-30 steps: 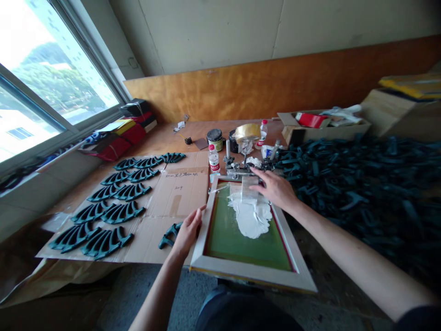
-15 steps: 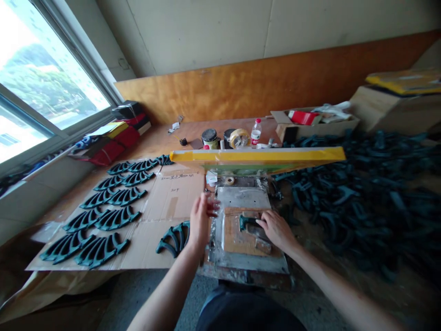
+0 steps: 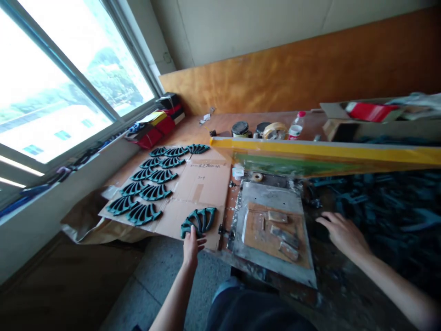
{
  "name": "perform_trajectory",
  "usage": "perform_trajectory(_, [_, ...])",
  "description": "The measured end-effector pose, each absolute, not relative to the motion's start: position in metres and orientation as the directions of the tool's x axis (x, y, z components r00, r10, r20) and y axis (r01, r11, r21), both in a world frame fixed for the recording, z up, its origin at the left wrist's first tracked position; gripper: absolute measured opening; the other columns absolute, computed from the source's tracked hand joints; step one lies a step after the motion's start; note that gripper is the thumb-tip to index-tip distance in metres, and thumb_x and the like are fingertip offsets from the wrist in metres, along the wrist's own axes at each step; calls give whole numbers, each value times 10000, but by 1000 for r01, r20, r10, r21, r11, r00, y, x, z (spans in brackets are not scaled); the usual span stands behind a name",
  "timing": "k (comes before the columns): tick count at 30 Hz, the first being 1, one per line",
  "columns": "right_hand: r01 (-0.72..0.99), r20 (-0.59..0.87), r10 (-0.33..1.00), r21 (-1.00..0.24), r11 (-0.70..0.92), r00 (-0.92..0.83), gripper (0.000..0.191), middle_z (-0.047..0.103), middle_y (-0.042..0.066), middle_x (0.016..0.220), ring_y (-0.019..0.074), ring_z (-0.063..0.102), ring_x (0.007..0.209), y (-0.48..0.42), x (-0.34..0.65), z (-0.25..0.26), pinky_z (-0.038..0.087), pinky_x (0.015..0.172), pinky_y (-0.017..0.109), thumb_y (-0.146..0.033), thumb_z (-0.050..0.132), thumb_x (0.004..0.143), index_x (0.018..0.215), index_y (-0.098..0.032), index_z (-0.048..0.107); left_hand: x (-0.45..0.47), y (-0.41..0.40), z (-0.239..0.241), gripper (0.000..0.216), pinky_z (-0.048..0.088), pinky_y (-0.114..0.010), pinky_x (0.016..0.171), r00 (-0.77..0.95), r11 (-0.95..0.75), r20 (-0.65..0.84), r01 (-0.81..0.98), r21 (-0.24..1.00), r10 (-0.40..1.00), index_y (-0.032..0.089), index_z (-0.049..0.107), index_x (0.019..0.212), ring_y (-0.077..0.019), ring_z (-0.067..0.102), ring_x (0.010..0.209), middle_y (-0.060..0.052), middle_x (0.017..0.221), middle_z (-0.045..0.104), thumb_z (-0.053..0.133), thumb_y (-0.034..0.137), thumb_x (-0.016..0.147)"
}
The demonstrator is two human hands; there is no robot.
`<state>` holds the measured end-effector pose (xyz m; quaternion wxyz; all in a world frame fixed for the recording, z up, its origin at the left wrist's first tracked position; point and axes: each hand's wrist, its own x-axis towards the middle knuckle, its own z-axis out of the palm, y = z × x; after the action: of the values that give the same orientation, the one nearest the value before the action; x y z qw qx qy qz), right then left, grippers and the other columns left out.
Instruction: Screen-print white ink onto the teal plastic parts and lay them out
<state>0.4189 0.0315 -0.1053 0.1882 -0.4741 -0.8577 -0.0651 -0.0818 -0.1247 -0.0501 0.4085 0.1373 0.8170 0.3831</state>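
My left hand (image 3: 191,248) is at the front of the cardboard sheet (image 3: 193,202), its leading fingers on the near end of a dark green curved part (image 3: 187,226). That part lies against a fan of similar curved parts (image 3: 206,218). The other fingers hang loosely to the right. My right hand (image 3: 342,234) hovers beside the dark pile of loose green parts (image 3: 375,202), fingers slightly bent and apart, with nothing visible in them. Between my hands is a wooden board (image 3: 258,236) on a grey metal plate (image 3: 246,193), bearing several small worn blocks (image 3: 284,236).
Rows of fanned green parts (image 3: 155,192) lie on the cardboard's left. A yellow-edged panel (image 3: 310,149) spans the bench behind the plate. Lidded cans (image 3: 240,129), a tape roll (image 3: 274,131) and a red-capped bottle (image 3: 296,126) stand beyond it. An open carton (image 3: 339,129) is at back right.
The green part on the board has left it. My left hand has moved down to the near fan, which has gained a part. My right hand has moved right, toward the pile. The view has turned left.
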Motion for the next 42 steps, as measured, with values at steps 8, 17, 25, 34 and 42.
perform_trajectory(8, [758,357,727,-75,648,-586,446,635,195,1163,258,570,1060,59,498,-193,409,844,423,-179,322,859,979,-193,752,-142,-115,-72,583,539,-353,701,-667,855,-546,312,414,507,154,660,757,-259,709,697,-143,676,712,241,517,938])
perform_trajectory(17, [770,310,755,-99,630,-578,420,669,120,1132,273,592,1048,57,507,-187,467,859,430,-178,358,811,971,-250,739,-114,-127,-56,595,412,-495,976,-762,795,-226,590,143,606,104,548,1278,-354,539,1206,-231,1267,595,336,535,926])
perform_trajectory(25, [743,330,726,-96,662,-604,580,650,78,1112,191,613,982,9,403,-76,497,907,344,-39,361,807,1334,-207,536,-50,-97,-87,671,353,-522,1028,-694,688,-9,713,136,720,243,493,1375,-359,397,1317,-116,1451,468,465,640,834])
perform_trajectory(34, [616,425,609,-142,775,-670,481,667,62,1018,203,611,928,-5,283,-47,515,844,337,-23,432,795,1140,-242,684,-66,-81,-85,607,325,-499,1043,-737,741,-99,647,180,668,234,601,1253,-355,380,1322,-90,1445,488,565,607,777])
perform_trajectory(42, [620,455,614,-160,768,-644,802,668,13,1110,261,629,964,-3,301,-103,574,748,385,-102,490,589,1337,-386,538,-148,17,-66,526,344,-471,1037,-449,428,57,878,216,892,264,653,1177,-346,432,1278,-69,1372,561,694,527,724])
